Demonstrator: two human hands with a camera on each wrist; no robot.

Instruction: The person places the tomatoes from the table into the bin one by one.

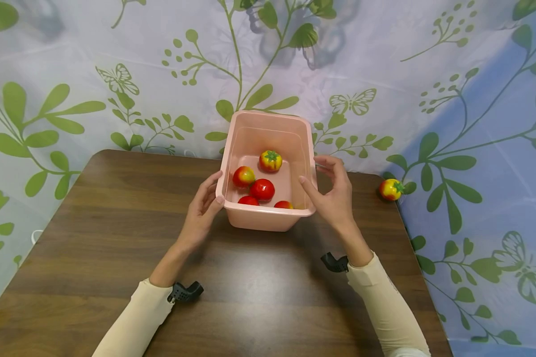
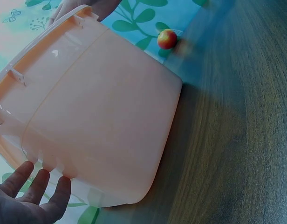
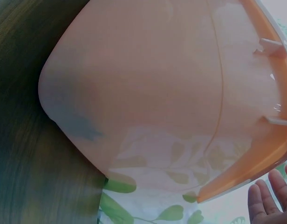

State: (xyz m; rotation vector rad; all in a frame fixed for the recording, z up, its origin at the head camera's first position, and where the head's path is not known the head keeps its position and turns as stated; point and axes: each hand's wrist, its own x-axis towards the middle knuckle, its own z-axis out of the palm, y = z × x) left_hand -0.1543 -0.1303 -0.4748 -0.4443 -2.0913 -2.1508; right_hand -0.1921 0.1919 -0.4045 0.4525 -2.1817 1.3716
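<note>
A pink plastic tub (image 1: 259,220) stands on the table, with several glossy red and yellow tomatoes (image 1: 262,190) in its bottom. My left hand (image 1: 197,218) holds the tub's left side, its thumb at the rim's front corner. In the left wrist view the left fingertips (image 2: 64,184) touch the outer wall below the rim. At the other side is my right hand (image 1: 335,196), its thumb stretched over the right rim and its fingers outside. The right wrist view shows the right fingers (image 3: 269,200) extended and apart from the rim.
One more red and yellow tomato (image 1: 390,189) lies at the table's right edge, by the patterned curtain (image 1: 473,198). The brown wooden table (image 1: 259,297) reaches toward me. Leaf-patterned cloth (image 1: 161,59) hangs close behind the tub.
</note>
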